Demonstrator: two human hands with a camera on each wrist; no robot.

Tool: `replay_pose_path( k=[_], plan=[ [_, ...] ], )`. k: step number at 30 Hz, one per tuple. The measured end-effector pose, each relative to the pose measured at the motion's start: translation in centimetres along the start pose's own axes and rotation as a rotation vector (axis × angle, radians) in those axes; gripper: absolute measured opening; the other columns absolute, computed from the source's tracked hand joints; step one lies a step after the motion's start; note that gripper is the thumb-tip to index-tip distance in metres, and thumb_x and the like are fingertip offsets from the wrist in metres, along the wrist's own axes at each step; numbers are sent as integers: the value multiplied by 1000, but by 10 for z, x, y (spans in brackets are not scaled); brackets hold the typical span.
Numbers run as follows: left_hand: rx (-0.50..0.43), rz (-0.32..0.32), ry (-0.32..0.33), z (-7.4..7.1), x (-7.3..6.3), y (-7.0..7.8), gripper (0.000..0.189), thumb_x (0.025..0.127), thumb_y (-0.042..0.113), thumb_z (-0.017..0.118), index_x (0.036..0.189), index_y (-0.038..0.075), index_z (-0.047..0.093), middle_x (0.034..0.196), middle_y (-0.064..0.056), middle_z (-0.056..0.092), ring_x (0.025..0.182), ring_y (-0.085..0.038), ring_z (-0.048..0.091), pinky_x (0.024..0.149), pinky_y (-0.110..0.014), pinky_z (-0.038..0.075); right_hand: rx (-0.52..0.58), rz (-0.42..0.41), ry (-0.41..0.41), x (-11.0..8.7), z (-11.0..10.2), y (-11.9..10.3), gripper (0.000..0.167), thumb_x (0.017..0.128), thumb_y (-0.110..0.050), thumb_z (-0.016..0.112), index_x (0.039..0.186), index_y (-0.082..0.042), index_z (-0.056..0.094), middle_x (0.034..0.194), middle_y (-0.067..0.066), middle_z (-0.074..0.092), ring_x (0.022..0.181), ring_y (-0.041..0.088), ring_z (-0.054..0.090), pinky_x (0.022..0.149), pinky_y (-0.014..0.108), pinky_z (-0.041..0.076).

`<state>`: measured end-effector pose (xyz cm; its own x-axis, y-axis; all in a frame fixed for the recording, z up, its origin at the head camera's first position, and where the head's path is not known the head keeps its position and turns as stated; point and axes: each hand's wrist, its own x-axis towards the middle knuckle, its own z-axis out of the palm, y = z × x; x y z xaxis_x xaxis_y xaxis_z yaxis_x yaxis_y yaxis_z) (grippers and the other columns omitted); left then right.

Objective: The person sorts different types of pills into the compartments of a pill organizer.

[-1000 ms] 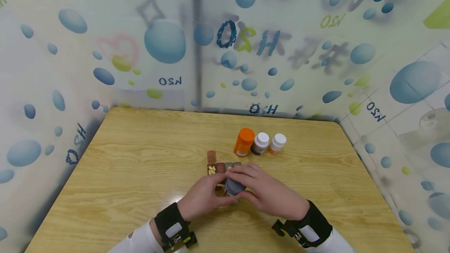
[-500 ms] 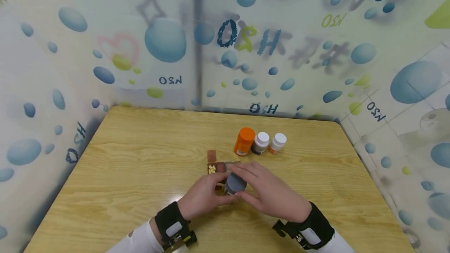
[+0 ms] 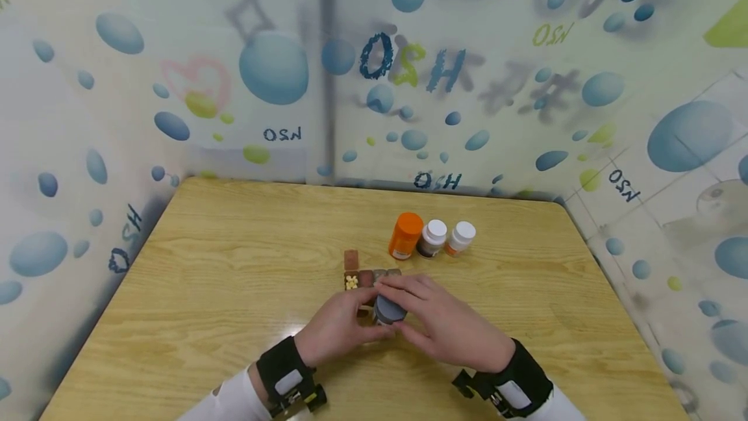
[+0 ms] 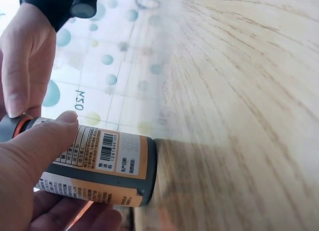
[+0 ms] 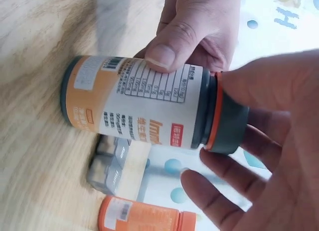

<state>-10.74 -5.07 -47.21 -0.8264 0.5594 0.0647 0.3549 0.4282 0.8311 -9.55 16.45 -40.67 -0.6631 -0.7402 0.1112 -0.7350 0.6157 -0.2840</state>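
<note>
A supplement bottle (image 5: 149, 101) with an orange and white label stands upright on the table. My left hand (image 3: 336, 327) grips its body, the thumb (image 4: 55, 134) along the label and fingers round the far side. On its dark grey cap (image 3: 390, 308), which has an orange ring beneath it, my right hand (image 3: 447, 323) holds with thumb and fingertips. The cap sits on the bottle's neck. Just behind, partly covered by the hands, lies a pill organizer (image 3: 365, 278). One of its compartments is open and shows pale yellow pills (image 3: 351, 282).
An orange bottle (image 3: 406, 236) stands farther back, beside two white-capped bottles, one dark-bodied (image 3: 432, 240) and one white (image 3: 461, 239). The wooden table (image 3: 251, 239) meets a patterned curtain (image 3: 280, 161) at its back edge.
My right fingers drew back a little on the cap, showing more of its top, then moved over it again. My left hand stays round the bottle.
</note>
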Motion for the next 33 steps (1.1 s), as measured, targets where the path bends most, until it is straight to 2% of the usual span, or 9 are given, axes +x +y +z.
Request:
replay_pose_path(
  k=[2,8,13,16,23,25,29,31,33],
  plan=[
    [2,-6,-3,0,0,0,60,72,57,66,126,42,44,114,21,54,98,2,54,83,-29,47,5,3,8,0,0,0,60,88,-37,58,140,-30,31,138,-12,32,117,4,34,93,30,41],
    [4,-17,-14,0,0,0,64,70,63,62,127,41,44,115,21,54,98,1,54,84,-29,47,4,82,56,2,1,-2,60,81,-53,60,132,-28,40,124,-11,38,106,1,39,86,24,45],
    [8,11,-1,0,0,-1,59,72,57,66,125,40,46,112,21,55,96,2,54,81,-28,48,46,22,21,-1,-1,-1,59,88,-38,57,140,-31,30,138,-14,32,117,2,34,92,28,42],
    [4,15,5,0,0,-1,58,72,55,67,125,40,46,111,21,55,96,2,54,80,-27,48,52,4,6,-1,-1,-1,54,91,-35,53,140,-31,31,138,-15,32,117,2,34,92,28,41],
    [-3,-4,-10,0,-1,-1,61,71,62,62,126,41,45,114,21,54,98,2,54,83,-29,47,-20,99,59,1,3,-2,58,83,-56,54,133,-29,41,127,-14,37,110,-1,35,89,22,43],
    [1,-6,-8,0,-1,-1,62,71,62,62,126,41,45,114,21,54,98,2,54,83,-29,48,-21,82,56,0,2,-2,59,84,-53,55,135,-29,38,132,-13,36,114,0,34,91,24,42],
    [-1,1,0,0,0,-1,60,71,58,66,125,40,45,113,21,55,97,2,54,82,-29,48,6,-4,22,-3,-1,-1,60,90,-35,56,142,-29,28,142,-11,29,125,4,30,98,30,37],
    [-10,-3,0,0,0,-1,60,71,55,67,125,40,45,113,21,55,97,2,54,82,-29,48,22,-33,1,-4,-2,-2,57,92,-29,53,143,-29,26,143,-12,28,126,5,30,99,31,36],
    [-10,-12,-6,0,0,-1,59,71,56,67,125,41,45,113,21,55,97,2,54,82,-29,48,22,-27,1,-3,-2,-2,54,93,-31,52,142,-29,29,140,-13,31,123,4,32,98,30,38]
  ],
)
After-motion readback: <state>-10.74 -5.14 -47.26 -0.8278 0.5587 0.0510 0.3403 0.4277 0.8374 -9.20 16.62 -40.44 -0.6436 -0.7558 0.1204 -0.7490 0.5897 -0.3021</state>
